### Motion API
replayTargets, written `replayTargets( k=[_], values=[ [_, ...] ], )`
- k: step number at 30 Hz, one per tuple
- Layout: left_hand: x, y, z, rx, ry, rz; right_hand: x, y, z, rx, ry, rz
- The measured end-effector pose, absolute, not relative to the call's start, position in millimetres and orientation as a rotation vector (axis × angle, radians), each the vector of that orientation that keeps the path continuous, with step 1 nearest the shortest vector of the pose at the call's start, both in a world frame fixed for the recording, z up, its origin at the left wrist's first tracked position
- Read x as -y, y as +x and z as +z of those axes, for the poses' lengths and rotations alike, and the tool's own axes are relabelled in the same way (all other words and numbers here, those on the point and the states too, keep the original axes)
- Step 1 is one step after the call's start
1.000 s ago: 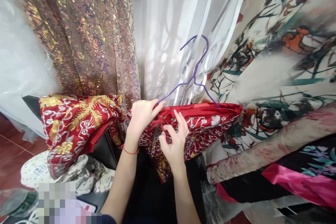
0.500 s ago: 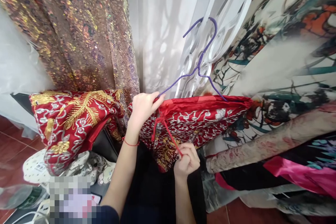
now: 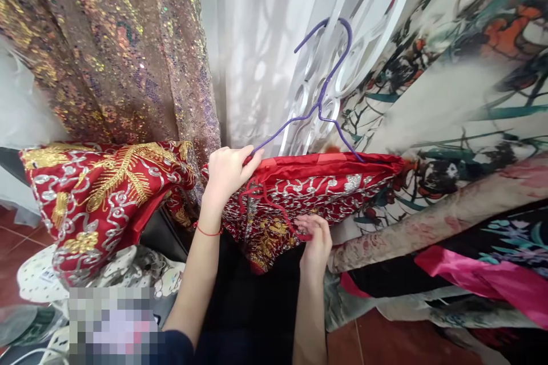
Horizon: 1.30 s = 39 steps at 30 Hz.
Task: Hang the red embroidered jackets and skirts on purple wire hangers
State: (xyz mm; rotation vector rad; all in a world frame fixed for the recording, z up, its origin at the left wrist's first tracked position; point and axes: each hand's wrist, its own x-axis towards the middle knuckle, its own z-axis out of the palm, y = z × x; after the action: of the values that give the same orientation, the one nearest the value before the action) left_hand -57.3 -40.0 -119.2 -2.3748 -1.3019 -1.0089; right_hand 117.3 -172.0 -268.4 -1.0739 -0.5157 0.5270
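A red garment [image 3: 325, 185] with silver and gold embroidery hangs over a purple wire hanger [image 3: 319, 108]. My left hand [image 3: 226, 174] is closed on the hanger's left arm and the garment's top edge. My right hand [image 3: 314, 236] is lower, its fingers pinched on a thin red cord [image 3: 274, 205] that runs down from the garment's top. Another fold of the same red embroidered cloth [image 3: 103, 194] lies to the left over a dark surface.
A brown sequin fabric [image 3: 115, 51] and a white sheer curtain [image 3: 265, 45] hang behind. Floral printed cloth [image 3: 462, 97], a pink fabric [image 3: 479, 276] and other rolls crowd the right. White patterned cloth [image 3: 128, 274] lies at lower left above red floor tiles [image 3: 11, 234].
My right hand left the knot near the top, pulled the red cord down and out, then moved back up towards the garment. The left hand kept its hold on the hanger.
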Motion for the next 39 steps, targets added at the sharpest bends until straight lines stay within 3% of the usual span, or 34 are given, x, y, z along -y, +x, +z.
replayTargets(
  k=[8, 13, 24, 39],
  values=[
    [45.4, -60.9, -117.7, 1.216, -2.431, -1.053, 158.1, 52.7, -194.2, 1.111, -1.165, 0.371],
    [45.1, -62.7, -116.7, 1.234, -2.43, -0.968, 132.4, 26.5, -167.1, 1.072, -1.255, 0.38],
    [53.9, -63.1, -113.9, 1.218, -2.427, -0.95, 131.6, 31.9, -167.8, 0.861, -0.967, 0.718],
    [45.4, -57.5, -118.8, 1.206, -2.432, -1.029, 158.7, 56.3, -225.2, 1.089, -1.098, 0.663]
  ],
)
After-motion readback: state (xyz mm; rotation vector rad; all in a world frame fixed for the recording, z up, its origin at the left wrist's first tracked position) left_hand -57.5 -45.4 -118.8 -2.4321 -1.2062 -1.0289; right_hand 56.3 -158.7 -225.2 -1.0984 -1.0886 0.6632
